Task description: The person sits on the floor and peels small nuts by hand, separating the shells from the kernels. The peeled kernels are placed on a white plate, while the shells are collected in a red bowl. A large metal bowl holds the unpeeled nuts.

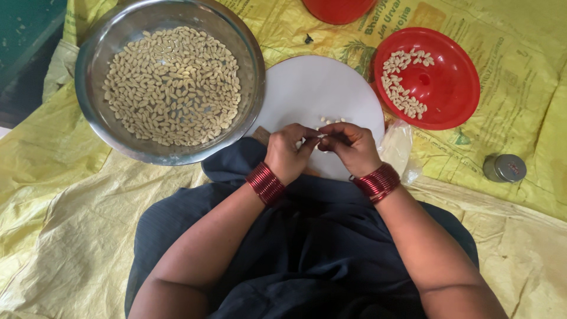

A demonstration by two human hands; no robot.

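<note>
A yellow printed sack sheet lies flat across the floor, reaching the top, left and right edges of the view. Dark green print runs over its upper right part, in blocks and slanted lines, with a small green palm-tree picture near the top middle and an orange patch just right of it. The lower half shows plain, creased, paler yellow. Near the sheet's right edge stands a small round tin, grey metal, its lid bearing a label with a reddish spot. A clear plastic bag lies crumpled at mid-sheet, unprinted.
</note>
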